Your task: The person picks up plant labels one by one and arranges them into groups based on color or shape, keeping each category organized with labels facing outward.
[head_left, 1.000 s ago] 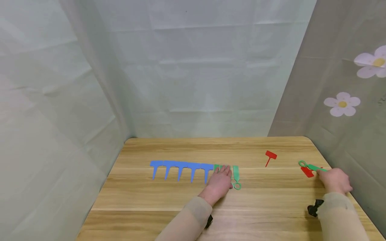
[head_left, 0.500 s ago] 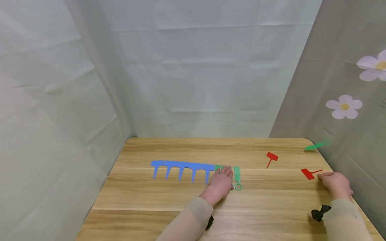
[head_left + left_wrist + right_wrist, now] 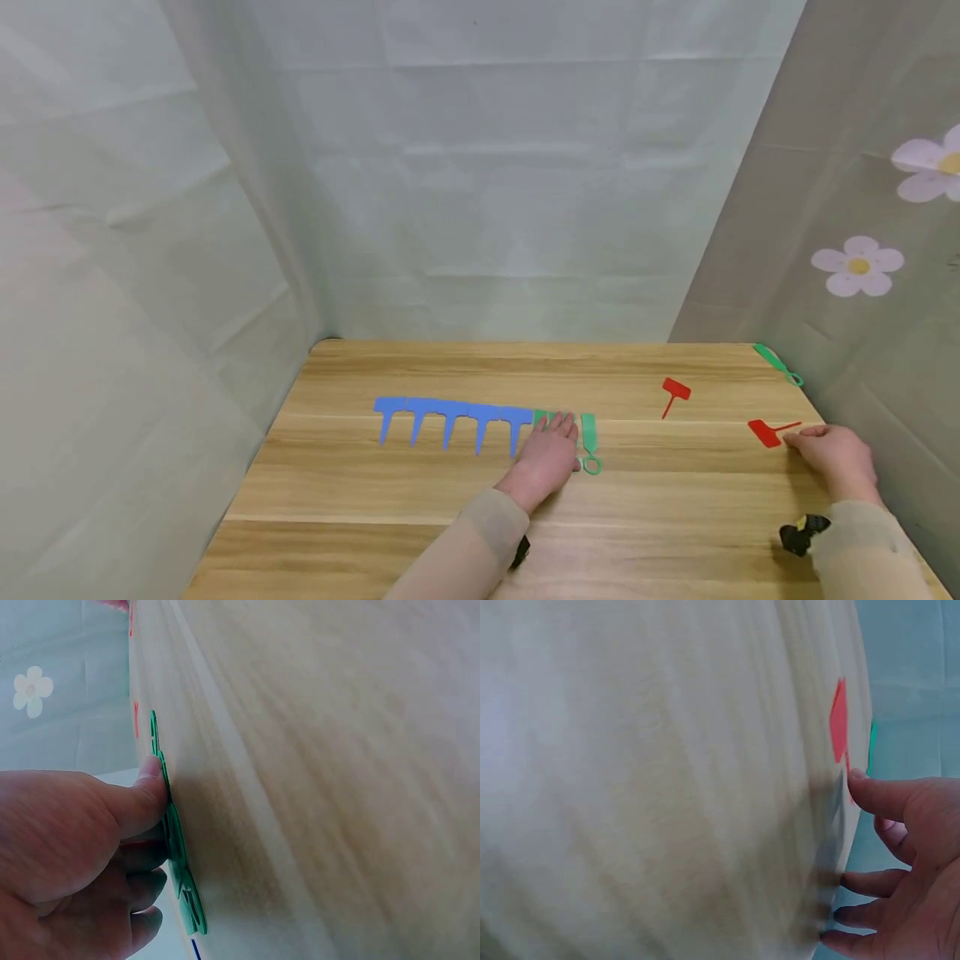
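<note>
My left hand (image 3: 546,457) rests with its fingers straight on a row of green plastic plant tags (image 3: 177,840), partly covering them. One green tag with a ring end (image 3: 589,432) shows just right of that hand. Left of it, several blue T-shaped plant tags (image 3: 454,408) lie side by side, stems toward me. My right hand (image 3: 834,457) is at the table's right side, holding nothing, its fingers loosely extended. Close by its fingertips lies a red T-shaped plant tag (image 3: 765,433), stem pointing right. Whether the fingertips touch that stem I cannot tell.
Another red T-shaped tag (image 3: 677,389) lies farther back, between the hands. A green ring-ended tag (image 3: 769,357) lies at the far right corner of the wooden table (image 3: 645,533). Pale cloth walls (image 3: 495,208) stand around the table's back and sides.
The green ring-ended tag left my right hand, flew toward the back and now lies at the far right corner. The red tag beneath it came into full view. My left hand stayed put.
</note>
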Tool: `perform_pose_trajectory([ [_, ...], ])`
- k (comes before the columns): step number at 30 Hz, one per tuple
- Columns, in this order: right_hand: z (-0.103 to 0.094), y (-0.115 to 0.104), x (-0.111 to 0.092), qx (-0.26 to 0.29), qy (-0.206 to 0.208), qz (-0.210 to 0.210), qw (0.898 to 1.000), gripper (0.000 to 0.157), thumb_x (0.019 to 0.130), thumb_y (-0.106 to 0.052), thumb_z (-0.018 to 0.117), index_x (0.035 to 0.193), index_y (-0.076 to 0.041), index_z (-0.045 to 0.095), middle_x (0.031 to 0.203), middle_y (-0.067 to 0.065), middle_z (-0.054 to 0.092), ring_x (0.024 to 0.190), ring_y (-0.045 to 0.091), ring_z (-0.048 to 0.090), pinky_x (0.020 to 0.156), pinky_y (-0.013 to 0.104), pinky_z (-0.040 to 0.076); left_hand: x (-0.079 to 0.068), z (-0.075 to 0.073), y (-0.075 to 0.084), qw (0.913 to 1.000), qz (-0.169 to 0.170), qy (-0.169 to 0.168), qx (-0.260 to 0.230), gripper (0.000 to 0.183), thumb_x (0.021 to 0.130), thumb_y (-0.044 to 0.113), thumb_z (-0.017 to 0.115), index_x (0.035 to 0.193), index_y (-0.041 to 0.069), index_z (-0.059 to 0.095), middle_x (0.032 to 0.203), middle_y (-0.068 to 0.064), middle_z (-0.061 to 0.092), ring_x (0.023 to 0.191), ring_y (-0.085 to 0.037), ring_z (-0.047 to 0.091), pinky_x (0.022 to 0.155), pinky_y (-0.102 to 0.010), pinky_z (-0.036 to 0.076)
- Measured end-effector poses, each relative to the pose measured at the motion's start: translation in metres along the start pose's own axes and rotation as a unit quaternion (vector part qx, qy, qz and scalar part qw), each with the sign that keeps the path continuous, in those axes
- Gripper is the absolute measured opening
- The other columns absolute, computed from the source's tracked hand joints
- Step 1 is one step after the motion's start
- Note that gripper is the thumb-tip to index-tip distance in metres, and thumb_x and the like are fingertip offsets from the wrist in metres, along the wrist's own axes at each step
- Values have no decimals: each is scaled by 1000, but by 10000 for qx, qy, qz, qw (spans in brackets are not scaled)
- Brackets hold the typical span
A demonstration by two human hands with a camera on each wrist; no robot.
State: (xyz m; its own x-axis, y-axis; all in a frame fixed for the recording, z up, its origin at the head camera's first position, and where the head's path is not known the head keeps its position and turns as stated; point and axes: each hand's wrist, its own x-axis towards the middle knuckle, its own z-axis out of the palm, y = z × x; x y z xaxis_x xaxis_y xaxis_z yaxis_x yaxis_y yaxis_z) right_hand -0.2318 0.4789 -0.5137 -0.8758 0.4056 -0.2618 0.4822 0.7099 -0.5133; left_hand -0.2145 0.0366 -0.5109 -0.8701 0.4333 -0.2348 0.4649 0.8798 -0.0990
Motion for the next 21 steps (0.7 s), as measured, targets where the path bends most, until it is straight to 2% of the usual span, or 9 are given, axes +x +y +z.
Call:
perform_pose_trajectory([
  [3, -2, -9, 4, 63, 51, 17, 10000, 46, 101, -35, 69, 119, 8, 66, 116, 35, 60, 108, 53, 50, 77, 54, 45, -2, 1, -1, 10000, -32, 15, -80, 66, 110, 46, 55, 166, 14, 42, 175, 1, 28, 162, -17, 22, 131, -37, 22],
  [7, -4, -22, 10, 19, 37, -60, 10000, 48, 104, -32, 63, 131, 8, 60, 127, 39, 54, 115, 57, 45, 81, 59, 46, -5, 3, 1, 10000, -43, 0, -89, 66, 109, 46, 56, 166, 15, 43, 175, 2, 28, 162, -17, 22, 131, -37, 22],
  [11, -5, -30, 23, -335, -21, -411, 9986, 53, 106, -32, 56, 141, 8, 52, 138, 44, 47, 122, 64, 44, 84, 66, 47, -9, 4, 5, 10000, -15, -44, 23, 65, 109, 48, 55, 166, 17, 43, 175, 3, 27, 162, -16, 21, 131, -36, 23],
  [16, 1, -36, 45, -870, -302, -862, 9920, 60, 110, -33, 48, 150, 12, 40, 147, 49, 38, 127, 69, 40, 93, 74, 46, -13, 6, 5, 9998, -7, -42, 180, 66, 108, 50, 54, 166, 19, 43, 175, 5, 28, 162, -15, 23, 130, -35, 24],
  [19, 4, -39, 56, -1173, -521, -1143, 9851, 66, 112, -36, 43, 149, 18, 33, 148, 51, 31, 130, 73, 30, 97, 80, 41, -14, 9, 6, 9998, -19, -41, 170, 67, 108, 51, 55, 166, 20, 44, 175, 6, 29, 162, -14, 23, 130, -34, 24],
  [21, 7, -40, 61, -1343, -649, -1361, 9794, 69, 113, -38, 40, 147, 22, 31, 144, 53, 27, 129, 77, 22, 95, 84, 38, -15, 10, 6, 9998, -11, -37, 180, 67, 107, 52, 55, 166, 20, 44, 174, 7, 30, 161, -13, 24, 130, -34, 24],
])
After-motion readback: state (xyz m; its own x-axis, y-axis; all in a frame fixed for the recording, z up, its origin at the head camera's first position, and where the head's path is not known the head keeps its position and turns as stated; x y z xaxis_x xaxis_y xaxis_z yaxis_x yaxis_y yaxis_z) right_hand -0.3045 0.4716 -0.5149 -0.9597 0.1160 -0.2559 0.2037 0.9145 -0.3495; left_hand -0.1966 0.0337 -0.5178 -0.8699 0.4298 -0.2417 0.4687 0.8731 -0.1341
